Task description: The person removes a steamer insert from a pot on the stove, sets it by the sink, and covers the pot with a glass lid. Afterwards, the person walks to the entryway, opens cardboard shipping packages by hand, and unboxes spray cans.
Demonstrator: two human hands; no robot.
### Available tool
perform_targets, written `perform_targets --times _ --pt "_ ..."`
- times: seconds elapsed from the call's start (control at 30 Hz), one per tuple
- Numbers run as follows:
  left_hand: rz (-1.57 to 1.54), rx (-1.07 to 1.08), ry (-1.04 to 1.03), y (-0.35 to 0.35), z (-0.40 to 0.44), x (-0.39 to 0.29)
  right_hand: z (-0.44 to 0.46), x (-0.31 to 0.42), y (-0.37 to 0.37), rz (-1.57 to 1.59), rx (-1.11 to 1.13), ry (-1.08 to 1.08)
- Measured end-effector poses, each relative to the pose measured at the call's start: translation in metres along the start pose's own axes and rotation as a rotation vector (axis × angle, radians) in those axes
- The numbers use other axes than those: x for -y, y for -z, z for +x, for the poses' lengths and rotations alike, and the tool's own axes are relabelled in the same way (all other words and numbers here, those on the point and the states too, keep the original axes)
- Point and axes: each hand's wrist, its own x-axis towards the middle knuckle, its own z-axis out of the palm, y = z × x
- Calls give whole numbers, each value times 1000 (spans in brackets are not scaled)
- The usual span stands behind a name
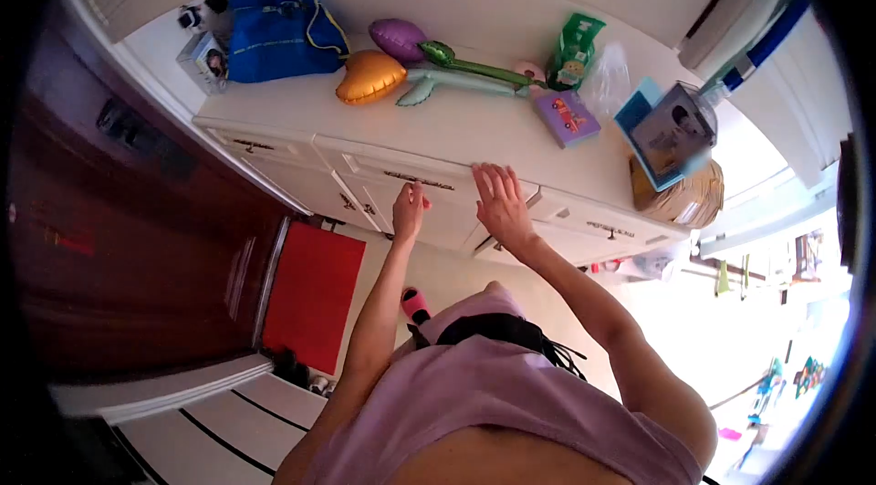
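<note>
My left hand is curled at the lower edge of an ornate metal drawer handle; its fingertips overlap the handle, and whether they grip it I cannot tell. The white drawer appears pushed in. To the right of that handle, my right hand lies with fingers stretched out over the front edge of the white cabinet. Behind the hands, an orange foil balloon, a purple foil balloon and a green balloon stem lie on the cabinet top.
A blue bag and a small box stand at the left. A green packet, a purple box, a clear plastic bag and a cardboard box are at the right. A red mat lies by the dark door.
</note>
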Motion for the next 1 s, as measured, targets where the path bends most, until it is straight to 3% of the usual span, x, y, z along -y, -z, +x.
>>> perform_targets --times 0.07,0.17,0.43,0.67,0.73,0.8,0.87,0.93,0.97,1.0 --pt "-158 26 -28 -3 7 11 -2 5 -3 -5 1 -73" --pt "-366 87 89 -1 -2 2 -1 10 11 70 -27 -103" --pt "-643 140 123 7 -23 7 -3 12 11 251 -68 -187" --pt "-457 118 123 22 -53 6 5 18 39 346 2 -130" --pt "-441 104 166 29 -63 -4 8 17 44 423 123 -131" --pt "-415 111 154 32 -68 2 22 13 40 436 135 -62" --pt "-394 103 139 30 -71 7 56 25 35 394 344 74" --pt "-354 100 130 32 -71 8 104 57 8 366 157 345" --pt "-259 91 87 34 -72 9 127 77 -12 193 135 487" --pt "-166 95 36 35 -72 8 143 97 -42 231 4 531"
